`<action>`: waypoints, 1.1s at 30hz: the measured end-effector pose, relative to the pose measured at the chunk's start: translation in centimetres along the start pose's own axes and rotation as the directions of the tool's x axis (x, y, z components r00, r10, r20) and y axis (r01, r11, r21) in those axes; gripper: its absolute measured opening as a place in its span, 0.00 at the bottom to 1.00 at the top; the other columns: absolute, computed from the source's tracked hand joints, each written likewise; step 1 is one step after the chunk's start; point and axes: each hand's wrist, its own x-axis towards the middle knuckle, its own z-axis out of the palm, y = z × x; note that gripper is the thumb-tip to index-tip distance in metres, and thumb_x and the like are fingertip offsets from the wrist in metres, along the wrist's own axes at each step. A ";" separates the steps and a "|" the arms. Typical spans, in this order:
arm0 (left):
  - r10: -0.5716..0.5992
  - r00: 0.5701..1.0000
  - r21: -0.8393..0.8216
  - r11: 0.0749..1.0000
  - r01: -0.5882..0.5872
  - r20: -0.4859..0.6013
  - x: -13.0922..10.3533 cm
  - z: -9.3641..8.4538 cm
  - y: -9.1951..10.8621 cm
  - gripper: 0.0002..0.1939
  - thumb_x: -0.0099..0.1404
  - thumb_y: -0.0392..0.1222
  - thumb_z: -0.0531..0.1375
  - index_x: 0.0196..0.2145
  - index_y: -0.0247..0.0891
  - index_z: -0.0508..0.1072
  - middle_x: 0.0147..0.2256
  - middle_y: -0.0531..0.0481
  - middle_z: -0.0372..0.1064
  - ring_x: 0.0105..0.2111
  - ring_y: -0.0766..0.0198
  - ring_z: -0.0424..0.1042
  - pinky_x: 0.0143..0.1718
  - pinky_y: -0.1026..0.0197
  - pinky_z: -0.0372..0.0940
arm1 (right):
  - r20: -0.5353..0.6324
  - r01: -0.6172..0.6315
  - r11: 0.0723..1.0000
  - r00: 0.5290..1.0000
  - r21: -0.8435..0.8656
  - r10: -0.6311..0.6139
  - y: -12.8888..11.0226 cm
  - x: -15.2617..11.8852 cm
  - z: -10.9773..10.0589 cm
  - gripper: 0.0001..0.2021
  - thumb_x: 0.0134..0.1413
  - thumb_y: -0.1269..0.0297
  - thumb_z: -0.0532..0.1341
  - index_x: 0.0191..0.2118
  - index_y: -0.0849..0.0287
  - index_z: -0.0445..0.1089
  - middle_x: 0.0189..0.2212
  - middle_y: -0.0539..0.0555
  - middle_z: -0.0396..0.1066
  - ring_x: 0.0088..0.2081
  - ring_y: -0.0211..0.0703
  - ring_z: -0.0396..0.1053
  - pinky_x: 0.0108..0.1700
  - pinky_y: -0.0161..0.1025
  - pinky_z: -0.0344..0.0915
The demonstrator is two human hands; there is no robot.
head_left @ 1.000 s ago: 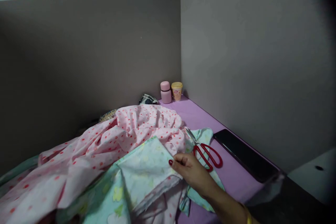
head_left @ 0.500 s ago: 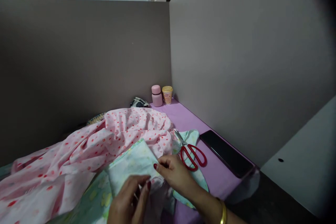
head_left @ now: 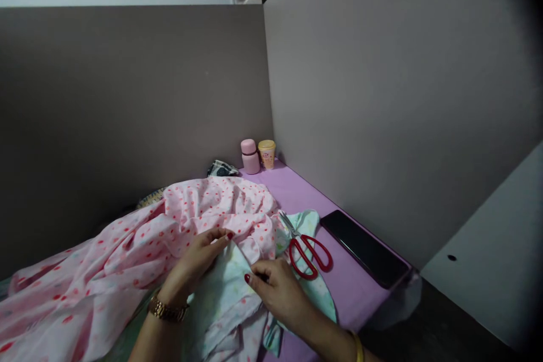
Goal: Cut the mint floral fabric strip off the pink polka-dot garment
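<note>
- L hand (head_left: 195,260): fingers closed, pinching top corner of green cloth (head_left: 227,283).
- R hand (head_left: 283,294): fingers closed on its R edge.
- Pink dotted cloth (head_left: 123,249) beyond & L of fingers.
- Scissors (head_left: 296,233) just R of R fingers; phone (head_left: 365,248) farther R, on counter (head_left: 350,294).

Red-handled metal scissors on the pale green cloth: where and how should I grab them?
I'd take the red handle loops, coming in from the near right: they face you, while the slim metal blades point away.
</note>
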 end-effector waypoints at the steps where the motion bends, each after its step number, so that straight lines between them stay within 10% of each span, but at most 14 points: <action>1: -0.011 1.000 -0.023 1.000 0.011 0.018 0.1 0.1 -0.2 0.21 0.52 0.58 0.57 0.31 0.35 0.68 0.14 0.60 0.55 0.12 0.73 0.49 0.14 0.68 0.42 | 0.002 -0.006 1.000 1.000 0.008 0.005 0.1 0.0 0.0 0.16 0.47 0.69 0.56 0.15 0.60 0.50 0.14 0.43 0.45 0.20 0.31 0.47 0.23 0.34 0.41; 8: 0.119 0.973 -0.039 0.991 -0.129 -0.198 0.3 0.6 0.1 0.17 0.57 0.55 0.55 0.33 0.38 0.65 0.20 0.58 0.59 0.18 0.71 0.56 0.21 0.68 0.51 | 0.032 -0.047 0.995 0.999 0.084 0.044 0.3 0.0 0.0 0.13 0.48 0.68 0.55 0.16 0.60 0.56 0.14 0.44 0.50 0.20 0.31 0.49 0.22 0.33 0.43; 12: 0.193 0.904 0.009 0.979 -0.205 -0.382 -3.7 2.6 0.2 0.15 0.59 0.53 0.56 0.39 0.42 0.65 0.36 0.52 0.65 0.30 0.67 0.65 0.31 0.65 0.59 | 0.016 -0.046 0.993 0.999 0.111 0.044 -0.3 0.3 -0.5 0.10 0.46 0.70 0.56 0.18 0.61 0.62 0.19 0.47 0.59 0.24 0.34 0.57 0.27 0.32 0.51; 14: 0.090 0.960 -0.190 0.971 -0.144 -0.266 -6.2 4.4 -0.5 0.14 0.59 0.54 0.57 0.30 0.40 0.67 0.23 0.57 0.60 0.24 0.69 0.61 0.27 0.68 0.57 | 0.026 -0.054 0.992 0.998 0.116 0.052 -0.5 0.6 -1.0 0.08 0.45 0.71 0.57 0.18 0.62 0.64 0.20 0.47 0.60 0.26 0.35 0.58 0.29 0.32 0.52; 16: -0.134 0.988 -0.560 0.814 0.156 0.081 -7.9 6.2 -1.4 0.17 0.53 0.56 0.62 0.25 0.38 0.68 0.20 0.57 0.60 0.20 0.72 0.60 0.22 0.69 0.55 | 0.079 -0.080 0.990 0.994 0.120 0.071 -0.6 1.0 -1.4 0.09 0.45 0.70 0.56 0.18 0.62 0.64 0.16 0.46 0.57 0.22 0.33 0.55 0.25 0.31 0.50; 20: -0.200 0.850 -0.794 0.303 0.527 0.488 -8.1 8.7 -2.1 0.23 0.50 0.57 0.63 0.34 0.34 0.71 0.28 0.49 0.70 0.25 0.67 0.70 0.24 0.68 0.62 | 0.144 -0.105 0.989 0.986 0.105 0.089 -0.7 1.7 -1.9 0.06 0.45 0.69 0.57 0.21 0.62 0.67 0.15 0.44 0.56 0.19 0.31 0.53 0.21 0.30 0.47; 24: -0.191 0.844 -0.864 -0.044 0.502 0.500 -6.9 9.9 -0.9 0.25 0.62 0.57 0.52 0.39 0.29 0.69 0.31 0.44 0.72 0.31 0.63 0.73 0.32 0.64 0.66 | 0.151 -0.101 0.993 0.984 0.067 0.090 -1.6 1.9 -2.1 0.04 0.44 0.70 0.57 0.25 0.62 0.69 0.17 0.45 0.61 0.20 0.32 0.57 0.21 0.29 0.51; 33: -0.172 0.912 -0.905 -0.284 0.317 0.373 -5.9 10.1 -0.9 0.16 0.68 0.45 0.47 0.36 0.31 0.69 0.32 0.43 0.75 0.34 0.62 0.74 0.40 0.59 0.66 | 0.030 0.003 0.997 1.000 -0.077 -0.001 -2.6 1.6 -2.9 0.06 0.37 0.77 0.64 0.21 0.59 0.73 0.25 0.49 0.64 0.35 0.41 0.61 0.39 0.36 0.55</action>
